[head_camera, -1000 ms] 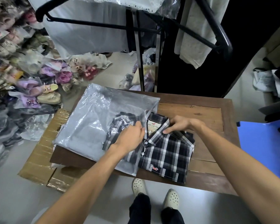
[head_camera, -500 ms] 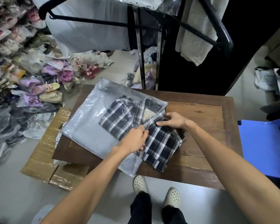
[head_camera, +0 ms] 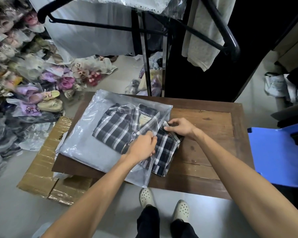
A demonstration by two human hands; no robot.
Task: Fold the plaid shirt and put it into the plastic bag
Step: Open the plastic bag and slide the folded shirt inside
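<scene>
I see a folded plaid shirt [head_camera: 120,129] lying mostly inside a clear plastic bag [head_camera: 86,146] on a dark wooden table [head_camera: 213,134]. The collar end w/ its label sits deep in the bag, away from both hands; the other end, approx a third of the shirt, sticks out of the bag's mouth just below and betw. the hands.

My left hand [head_camera: 143,146] is curled, pinching the bag's open edge right on top of the shirt. My right hand [head_camera: 179,127] is just beside it, fingers bent, gripping the clear film at the bag's mouth over the shirt's far corner. Both hands grasp plastic, not clenched on nothing.

Left of the left hand, the bag's empty part lies flat on the table. Beyond it, a taped cardboard box [head_camera: 41,170] sits on the floor, then heaps of bagged shoes [head_camera: 33,93]. Right of the right hand: bare tabletop, then a blue chair [head_camera: 279,155]. A black garment rack [head_camera: 144,48] stands beyond the hands.
</scene>
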